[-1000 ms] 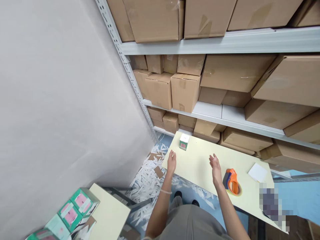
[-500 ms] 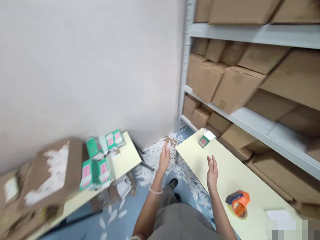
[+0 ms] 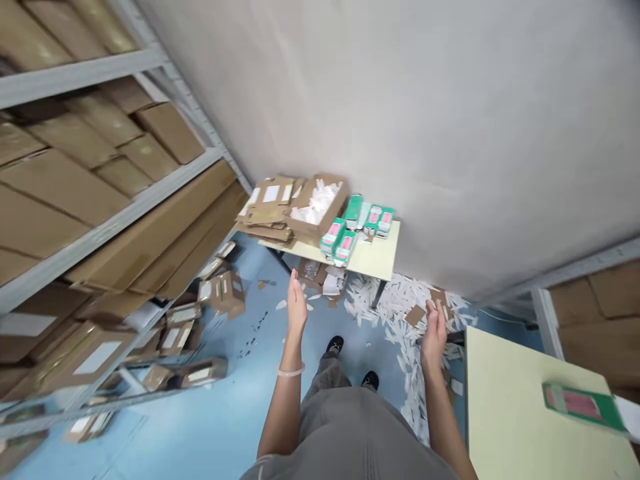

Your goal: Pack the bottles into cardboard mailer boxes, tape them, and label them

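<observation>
My left hand (image 3: 297, 303) is held out in front of me with its fingers stretched and nothing in it. A pale bracelet (image 3: 291, 371) circles that wrist. My right hand (image 3: 433, 337) is also raised and empty, fingers extended, palm turned towards the left one. Both hang in the air over the floor, touching nothing. Beyond them, green and pink boxes (image 3: 345, 248) stand on a cream table (image 3: 376, 261) by the wall. Beside these sits an open carton (image 3: 320, 228) with white pieces inside. Right of my right hand, one green and pink box (image 3: 583, 404) lies on a nearer table (image 3: 505, 400).
Shelving (image 3: 100, 237) loaded with cardboard boxes runs along the left. More shelving (image 3: 547, 323) stands at the right. Flattened cardboard (image 3: 267, 212) is piled on the far table. White paper strips (image 3: 395, 320) litter the blue floor (image 3: 200, 427) near the wall.
My view has swung left, bringing the left shelving and the whole far table into sight. The orange tape dispenser has left the view. Both hands stay raised, apart and empty.
</observation>
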Tool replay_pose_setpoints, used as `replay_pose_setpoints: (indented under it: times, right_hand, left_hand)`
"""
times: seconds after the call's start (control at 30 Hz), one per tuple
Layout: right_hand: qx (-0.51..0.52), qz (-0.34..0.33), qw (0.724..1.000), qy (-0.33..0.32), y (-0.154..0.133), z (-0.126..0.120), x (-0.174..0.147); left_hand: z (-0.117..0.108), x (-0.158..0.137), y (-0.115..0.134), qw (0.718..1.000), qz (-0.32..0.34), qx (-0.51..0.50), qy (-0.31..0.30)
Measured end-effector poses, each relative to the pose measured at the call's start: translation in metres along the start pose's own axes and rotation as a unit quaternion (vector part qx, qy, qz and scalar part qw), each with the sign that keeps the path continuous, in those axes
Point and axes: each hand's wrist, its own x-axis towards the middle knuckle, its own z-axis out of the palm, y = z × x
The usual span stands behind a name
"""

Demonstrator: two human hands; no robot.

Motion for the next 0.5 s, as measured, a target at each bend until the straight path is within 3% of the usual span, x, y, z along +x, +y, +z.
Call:
replay_pose_setpoints:
  times: [0.23, 0.5]
  right_hand:
    - [0.064, -0.044, 0.990, -0.115, -0.032, 0.141, -0.014]
    - [0.101, 0.000, 0.986, -0.136, -0.031, 0.306, -0.040]
  left_hand:
    - [-0.073, 0.045, -0.029, 0.999, -0.027, -0.028, 0.035]
    - [-0.183, 0.175, -0.075, 0.996, -0.073, -0.015, 0.041]
